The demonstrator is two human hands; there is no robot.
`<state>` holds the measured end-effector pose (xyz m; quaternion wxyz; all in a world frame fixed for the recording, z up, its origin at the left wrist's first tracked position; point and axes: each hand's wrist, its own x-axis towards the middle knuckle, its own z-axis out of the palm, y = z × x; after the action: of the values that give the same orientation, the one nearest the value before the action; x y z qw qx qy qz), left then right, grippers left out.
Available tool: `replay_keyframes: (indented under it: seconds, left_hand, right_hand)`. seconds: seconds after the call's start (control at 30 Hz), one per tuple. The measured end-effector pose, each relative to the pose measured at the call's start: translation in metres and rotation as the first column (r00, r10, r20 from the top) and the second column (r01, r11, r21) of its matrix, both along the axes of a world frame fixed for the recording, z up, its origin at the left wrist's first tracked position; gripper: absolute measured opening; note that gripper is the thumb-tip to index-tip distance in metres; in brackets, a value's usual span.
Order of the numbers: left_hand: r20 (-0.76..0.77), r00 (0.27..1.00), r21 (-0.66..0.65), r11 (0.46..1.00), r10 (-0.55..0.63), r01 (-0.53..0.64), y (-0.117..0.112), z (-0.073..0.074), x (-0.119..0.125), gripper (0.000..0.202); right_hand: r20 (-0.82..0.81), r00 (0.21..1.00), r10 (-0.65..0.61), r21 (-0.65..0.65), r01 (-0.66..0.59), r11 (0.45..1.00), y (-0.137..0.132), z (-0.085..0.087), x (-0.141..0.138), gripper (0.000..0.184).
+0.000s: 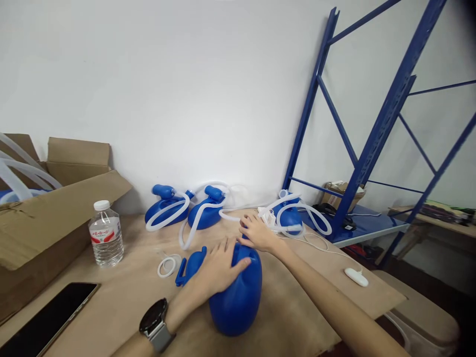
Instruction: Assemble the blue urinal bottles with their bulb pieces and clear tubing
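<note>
The blue plastic container (238, 302) lies on its side on the worktop (372, 297), just in front of you and near the worktop's front edge. Your left hand (217, 265) rests on top of it, with the fingers (238, 264) spread apart and flat, pressing rather than clamping. Your right hand (258, 234) sits at the far end of the container, its fingers bunched together, but you can't tell from this view whether they grip anything. The container's rounded body is the main risk: if your left palm eases off, it could roll towards the edge. The white tubing (203, 220) on the three blue containers (167, 208) behind it lies close to your right hand, so a sudden reach could snag a loop and drag one out of place. The loose white ring (167, 266) could also get knocked aside, and a wide sweep of your left forearm could topple the water bottle (106, 235).
</note>
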<state>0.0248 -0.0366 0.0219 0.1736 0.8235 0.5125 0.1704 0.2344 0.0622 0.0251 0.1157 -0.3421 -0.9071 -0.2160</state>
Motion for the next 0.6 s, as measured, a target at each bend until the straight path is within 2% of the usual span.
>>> replay_keyframes:
  seconds: [0.1, 0.27, 0.4, 0.6]
  left_hand:
    - [0.035, 0.999, -0.071, 0.997, -0.011, 0.013, -0.005, -0.006, 0.01, 0.085]
    - [0.026, 0.999, -0.041, 0.998, -0.043, 0.044, -0.001, -0.008, 0.011, 0.077]
    - [-0.018, 0.999, -0.008, 0.999, -0.046, 0.046, -0.001, -0.005, 0.007, 0.076]
    - [-0.033, 0.999, 0.019, 0.999, -0.041, 0.041, -0.005, -0.002, 0.007, 0.074]
  right_hand:
    - [-0.219, 0.975, 0.038, -0.116, -0.065, 0.991, 0.018, -0.012, -0.013, 0.033]
    - [-0.503, 0.862, -0.068, -0.196, -0.036, 0.98, 0.013, -0.025, -0.033, 0.052]
    - [-0.725, 0.652, -0.222, -0.28, 0.015, 0.96, 0.006, -0.026, -0.04, 0.068]
    - [-0.889, 0.321, -0.326, -0.369, -0.082, 0.926, 0.023, -0.013, -0.043, 0.069]
